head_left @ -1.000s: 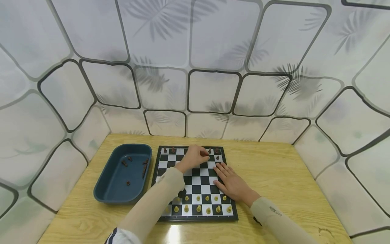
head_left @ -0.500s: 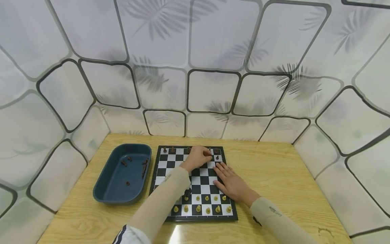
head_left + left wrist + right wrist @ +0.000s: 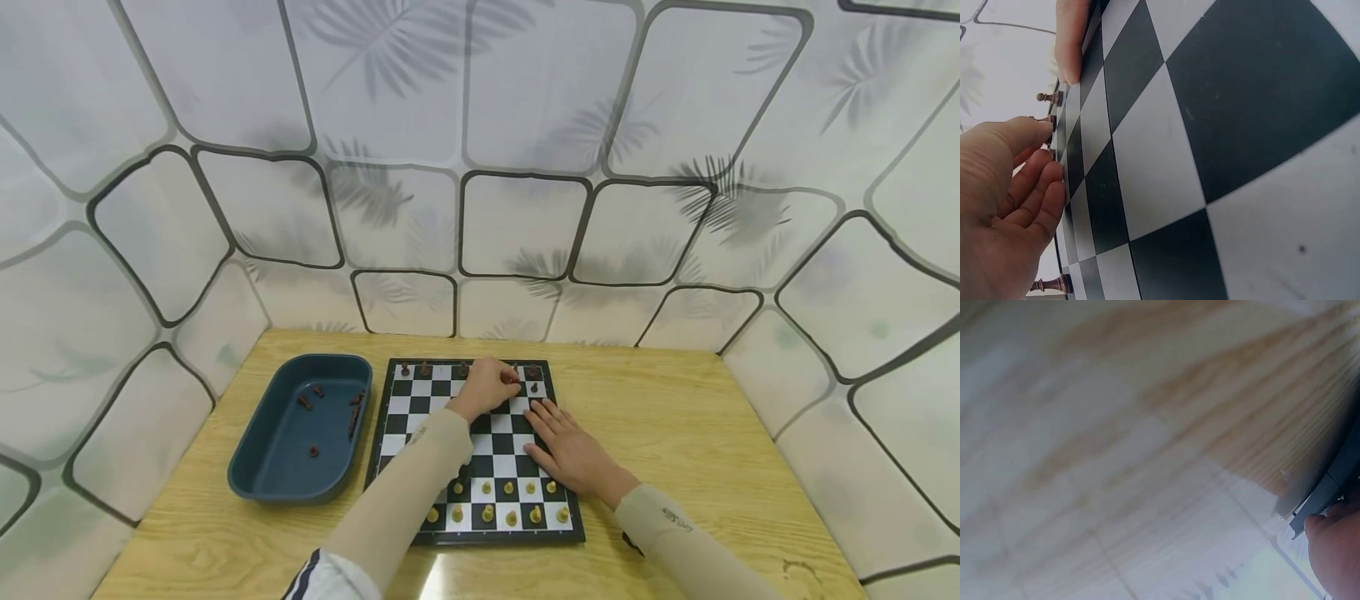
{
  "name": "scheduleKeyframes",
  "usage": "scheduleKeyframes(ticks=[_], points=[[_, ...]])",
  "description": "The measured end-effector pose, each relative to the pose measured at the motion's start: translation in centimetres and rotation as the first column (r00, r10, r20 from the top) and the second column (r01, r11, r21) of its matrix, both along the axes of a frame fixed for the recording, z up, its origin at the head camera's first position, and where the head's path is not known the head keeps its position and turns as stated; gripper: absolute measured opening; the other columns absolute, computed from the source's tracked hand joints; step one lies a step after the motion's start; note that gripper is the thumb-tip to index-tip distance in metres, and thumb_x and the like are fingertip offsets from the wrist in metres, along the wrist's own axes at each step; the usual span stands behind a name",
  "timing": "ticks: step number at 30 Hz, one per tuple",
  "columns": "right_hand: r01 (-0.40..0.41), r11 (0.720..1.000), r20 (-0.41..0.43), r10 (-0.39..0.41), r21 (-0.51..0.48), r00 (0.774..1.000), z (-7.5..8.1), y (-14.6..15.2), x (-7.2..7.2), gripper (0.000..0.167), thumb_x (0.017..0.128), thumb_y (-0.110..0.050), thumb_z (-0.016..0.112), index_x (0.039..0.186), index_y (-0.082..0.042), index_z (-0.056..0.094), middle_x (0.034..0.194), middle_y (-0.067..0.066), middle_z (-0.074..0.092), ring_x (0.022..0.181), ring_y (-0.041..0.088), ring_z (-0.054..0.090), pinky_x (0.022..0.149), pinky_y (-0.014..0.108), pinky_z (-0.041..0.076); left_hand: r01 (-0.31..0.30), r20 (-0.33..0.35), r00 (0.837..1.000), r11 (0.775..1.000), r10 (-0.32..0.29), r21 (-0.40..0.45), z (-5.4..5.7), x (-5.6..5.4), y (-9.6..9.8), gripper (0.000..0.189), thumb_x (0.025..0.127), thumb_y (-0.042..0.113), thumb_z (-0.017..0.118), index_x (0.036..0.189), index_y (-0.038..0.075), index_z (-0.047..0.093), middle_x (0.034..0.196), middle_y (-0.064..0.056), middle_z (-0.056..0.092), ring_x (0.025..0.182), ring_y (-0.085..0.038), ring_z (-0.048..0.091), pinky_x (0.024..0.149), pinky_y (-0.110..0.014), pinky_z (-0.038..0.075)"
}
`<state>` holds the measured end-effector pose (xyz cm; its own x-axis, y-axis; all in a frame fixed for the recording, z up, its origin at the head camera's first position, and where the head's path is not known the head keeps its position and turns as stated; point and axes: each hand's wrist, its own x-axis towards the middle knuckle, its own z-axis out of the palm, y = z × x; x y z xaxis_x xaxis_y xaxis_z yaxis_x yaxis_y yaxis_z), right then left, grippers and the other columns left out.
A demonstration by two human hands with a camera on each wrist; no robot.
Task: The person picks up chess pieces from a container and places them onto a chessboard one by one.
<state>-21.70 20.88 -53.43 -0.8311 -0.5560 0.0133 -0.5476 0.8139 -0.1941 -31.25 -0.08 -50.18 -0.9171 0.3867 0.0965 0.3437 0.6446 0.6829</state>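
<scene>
My left hand reaches over the far right part of a black-and-white chessboard. Its thumb and forefinger pinch a small dark red chess piece, mostly hidden behind the fingers; in the left wrist view the other fingers curl close to the board. A dark pawn stands just past the thumb, near my right hand's fingertip. My right hand lies flat along the board's right edge, fingers straight. More dark red pieces, such as the corner one, stand on the far row.
Yellow pieces fill the near rows, partly covered by my left forearm. Left of the board, a blue tray holds several dark red pieces lying loose. The wooden table meets a patterned curtain behind.
My left hand has shifted slightly right and its forearm has swung right over the board. My right hand has stayed in place.
</scene>
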Motion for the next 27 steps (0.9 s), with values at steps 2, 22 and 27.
scheduleKeyframes(ticks=[2, 22, 27], points=[[-0.002, 1.0, -0.002, 0.002, -0.003, 1.0, 0.05, 0.0, 0.03, 0.068, 0.112, -0.05, 0.041, 0.164, -0.006, 0.037, 0.172, 0.015, 0.033, 0.162, 0.035, 0.023, 0.129, 0.054, 0.027, 0.002, -0.005, 1.0, 1.0, -0.002, -0.007, -0.03, -0.04, 0.01, 0.017, 0.096, 0.013, 0.076, 0.109, 0.005, 0.083, 0.099, -0.009, 0.08, 0.085, -0.017, 0.071, 0.074, -0.028, 0.058], [0.008, 1.0, 0.011, -0.008, 0.001, 1.0, 0.21, -0.05, 0.09, 0.069, 0.112, -0.051, 0.04, 0.165, -0.007, 0.035, 0.172, 0.013, 0.032, 0.163, 0.034, 0.022, 0.13, 0.052, 0.026, 0.019, 0.001, 1.0, 1.0, -0.019, -0.018, -0.19, -0.36, 0.2, 0.016, 0.095, 0.012, 0.077, 0.108, 0.004, 0.083, 0.093, -0.008, 0.078, 0.077, -0.012, 0.062, 0.07, -0.026, 0.053], [0.005, 1.0, 0.006, -0.005, 0.002, 1.0, 0.14, -0.02, 0.04, 0.069, 0.112, -0.052, 0.04, 0.164, -0.007, 0.035, 0.172, 0.013, 0.032, 0.163, 0.033, 0.022, 0.13, 0.052, 0.026, 0.022, 0.004, 1.0, 0.999, -0.022, -0.025, -0.22, -0.39, 0.16, 0.016, 0.095, 0.012, 0.077, 0.108, 0.004, 0.083, 0.093, -0.008, 0.078, 0.078, -0.013, 0.063, 0.071, -0.026, 0.053]])
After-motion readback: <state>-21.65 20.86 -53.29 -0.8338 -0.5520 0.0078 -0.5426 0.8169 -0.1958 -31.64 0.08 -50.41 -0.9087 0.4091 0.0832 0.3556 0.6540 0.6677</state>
